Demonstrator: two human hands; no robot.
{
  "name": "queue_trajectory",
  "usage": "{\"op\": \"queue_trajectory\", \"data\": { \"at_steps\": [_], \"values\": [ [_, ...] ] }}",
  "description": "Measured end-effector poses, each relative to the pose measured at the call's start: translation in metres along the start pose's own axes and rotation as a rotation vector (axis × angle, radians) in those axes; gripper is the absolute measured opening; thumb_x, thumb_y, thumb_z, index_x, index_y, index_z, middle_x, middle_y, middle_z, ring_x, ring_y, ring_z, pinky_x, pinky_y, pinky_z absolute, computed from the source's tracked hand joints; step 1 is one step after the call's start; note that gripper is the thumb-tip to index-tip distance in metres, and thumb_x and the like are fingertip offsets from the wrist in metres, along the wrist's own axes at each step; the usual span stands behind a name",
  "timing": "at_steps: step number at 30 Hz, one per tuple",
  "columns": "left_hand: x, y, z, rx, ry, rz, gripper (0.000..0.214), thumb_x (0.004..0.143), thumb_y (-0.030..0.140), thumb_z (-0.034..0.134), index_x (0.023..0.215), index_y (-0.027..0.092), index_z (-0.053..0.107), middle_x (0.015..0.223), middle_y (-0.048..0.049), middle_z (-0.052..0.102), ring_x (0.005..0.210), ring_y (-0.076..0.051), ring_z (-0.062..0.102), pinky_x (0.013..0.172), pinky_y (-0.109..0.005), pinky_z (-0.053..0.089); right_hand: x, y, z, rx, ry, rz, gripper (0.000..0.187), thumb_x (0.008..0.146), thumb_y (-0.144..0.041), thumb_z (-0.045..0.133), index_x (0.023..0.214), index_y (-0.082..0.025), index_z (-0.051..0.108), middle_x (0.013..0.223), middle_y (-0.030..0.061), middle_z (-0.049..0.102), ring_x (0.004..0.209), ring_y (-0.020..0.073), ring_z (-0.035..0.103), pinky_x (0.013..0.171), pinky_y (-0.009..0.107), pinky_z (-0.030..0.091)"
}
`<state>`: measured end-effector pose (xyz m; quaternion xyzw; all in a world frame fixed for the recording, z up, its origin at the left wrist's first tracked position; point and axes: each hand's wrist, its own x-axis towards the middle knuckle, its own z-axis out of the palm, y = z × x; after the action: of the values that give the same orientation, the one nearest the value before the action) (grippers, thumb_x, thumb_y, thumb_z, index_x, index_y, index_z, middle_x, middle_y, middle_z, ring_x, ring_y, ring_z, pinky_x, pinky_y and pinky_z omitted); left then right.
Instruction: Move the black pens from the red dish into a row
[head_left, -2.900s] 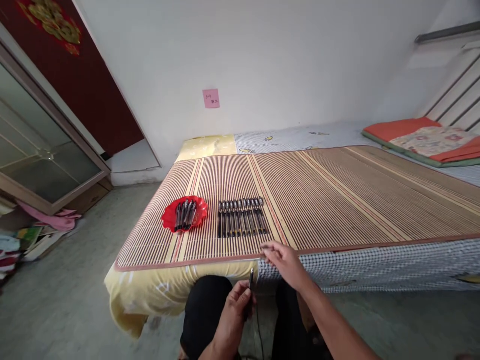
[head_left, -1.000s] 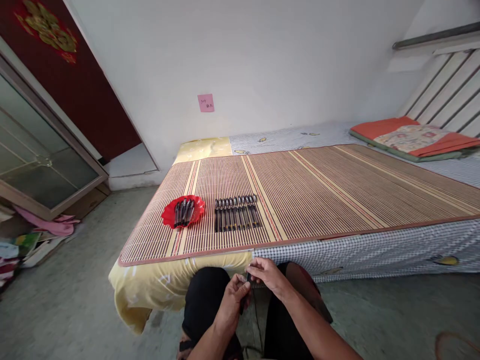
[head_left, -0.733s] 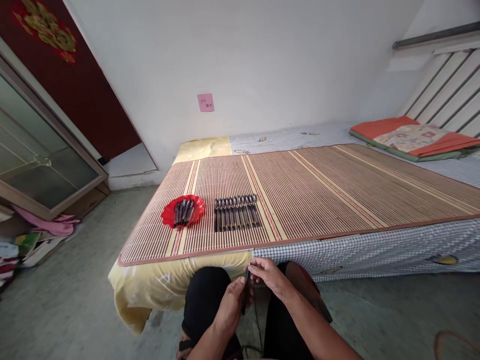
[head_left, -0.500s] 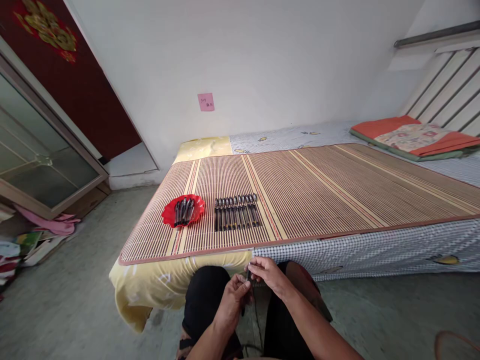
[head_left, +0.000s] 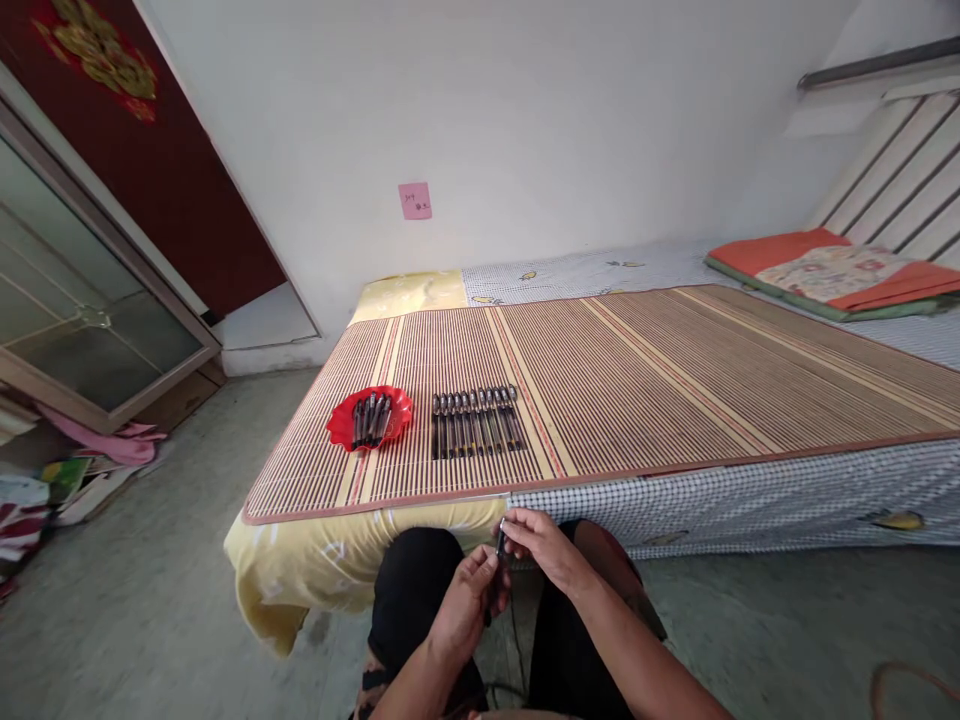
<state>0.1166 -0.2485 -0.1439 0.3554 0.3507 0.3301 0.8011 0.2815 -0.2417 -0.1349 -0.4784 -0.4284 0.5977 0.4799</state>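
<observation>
Between my two hands, just in front of the bed's edge, is a dark pen (head_left: 500, 542), tilted nearly upright. My left hand (head_left: 472, 587) is closed around its lower part. At its upper end, the fingertips of my right hand (head_left: 536, 541) pinch it. Beyond my hands, a row of several black pens (head_left: 475, 422) lies side by side on the bamboo mat (head_left: 637, 390). To the left of that row, a red scalloped plate (head_left: 339, 429) holds a small bunch of more black pens (head_left: 371, 420).
The bed's yellow cloth (head_left: 337, 560) and checked sheet (head_left: 750, 510) hang over its front edge above my knees. Folded orange bedding (head_left: 787, 255) lies at the far right. A pink note (head_left: 415, 200) is on the wall. A glass-paned door (head_left: 97, 280) stands at left.
Both hands stay at the bed's edge with the pen between them, their fingers shifting slightly. The view has moved a little; the pens on the mat and plate stay put.
</observation>
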Motion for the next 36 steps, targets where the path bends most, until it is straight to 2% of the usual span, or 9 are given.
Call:
{"op": "queue_trajectory", "data": {
  "at_steps": [5,11,16,21,26,28,31,36],
  "values": [
    [-0.001,0.003,0.002,0.0,-0.01,-0.03,0.048,0.074,0.06,0.079,0.083,0.016,0.061,0.065,0.0015,0.06,0.045,-0.007,0.047,0.043,-0.022,0.025,-0.002,-0.005,0.001,0.041,0.012,-0.03,0.041,0.081,-0.056,0.071,0.089,-0.016,0.073,0.072,0.0001,0.065,0.062,0.0121,0.055,0.058,0.024,0.041],
    [0.001,-0.002,-0.001,-0.012,-0.01,-0.052,0.049,0.072,0.06,0.081,0.08,0.017,0.059,0.065,0.0018,0.062,0.043,-0.007,0.046,0.042,-0.022,0.026,0.004,-0.002,0.0,-0.045,0.123,-0.082,0.043,0.076,-0.058,0.073,0.087,-0.017,0.072,0.073,0.0017,0.067,0.059,0.0127,0.054,0.056,0.026,0.041],
    [0.002,-0.004,-0.002,0.013,-0.013,-0.084,0.047,0.073,0.059,0.079,0.082,0.017,0.058,0.064,0.0018,0.063,0.041,-0.007,0.045,0.041,-0.022,0.022,0.007,0.0,-0.003,-0.099,0.227,-0.131,0.042,0.077,-0.057,0.071,0.088,-0.017,0.072,0.064,0.0005,0.063,0.059,0.0154,0.056,0.057,0.028,0.044],
    [0.002,-0.008,-0.004,0.059,-0.014,-0.118,0.046,0.073,0.058,0.078,0.076,0.019,0.054,0.061,0.0023,0.062,0.039,-0.006,0.043,0.041,-0.023,0.019,0.01,-0.009,-0.018,-0.146,0.474,-0.249,0.042,0.077,-0.059,0.07,0.088,-0.018,0.07,0.072,0.0045,0.069,0.063,0.018,0.059,0.06,0.03,0.049],
    [0.003,-0.013,-0.008,0.103,-0.023,-0.129,0.046,0.07,0.057,0.079,0.073,0.02,0.052,0.059,0.0022,0.062,0.04,-0.007,0.045,0.041,-0.022,0.021,0.002,-0.042,-0.051,-0.174,0.833,-0.381,0.039,0.079,-0.054,0.067,0.093,-0.017,0.069,0.074,0.0048,0.069,0.067,0.019,0.06,0.065,0.031,0.05],
    [0.004,-0.013,-0.008,0.108,-0.012,-0.122,0.047,0.071,0.059,0.078,0.074,0.02,0.052,0.06,0.0019,0.062,0.041,-0.007,0.044,0.041,-0.022,0.021,-0.006,-0.056,-0.059,-0.194,0.896,-0.414,0.037,0.08,-0.051,0.067,0.093,-0.017,0.069,0.073,0.0039,0.067,0.068,0.0186,0.06,0.065,0.03,0.05],
    [0.004,-0.011,-0.006,0.104,-0.017,-0.086,0.048,0.071,0.059,0.079,0.074,0.019,0.051,0.062,0.0014,0.062,0.043,-0.007,0.044,0.041,-0.022,0.02,-0.018,-0.062,-0.053,-0.227,0.824,-0.39,0.033,0.081,-0.049,0.067,0.09,-0.017,0.069,0.071,0.0027,0.066,0.066,0.0183,0.059,0.063,0.029,0.048],
    [0.0,-0.008,-0.005,0.114,-0.056,-0.033,0.045,0.07,0.051,0.084,0.079,0.017,0.056,0.063,0.0013,0.061,0.047,-0.006,0.04,0.043,-0.022,0.019,-0.026,-0.031,-0.014,-0.217,0.62,-0.289,0.034,0.082,-0.051,0.066,0.087,-0.018,0.07,0.073,0.0041,0.069,0.064,0.019,0.06,0.062,0.029,0.049]
  ]
}}
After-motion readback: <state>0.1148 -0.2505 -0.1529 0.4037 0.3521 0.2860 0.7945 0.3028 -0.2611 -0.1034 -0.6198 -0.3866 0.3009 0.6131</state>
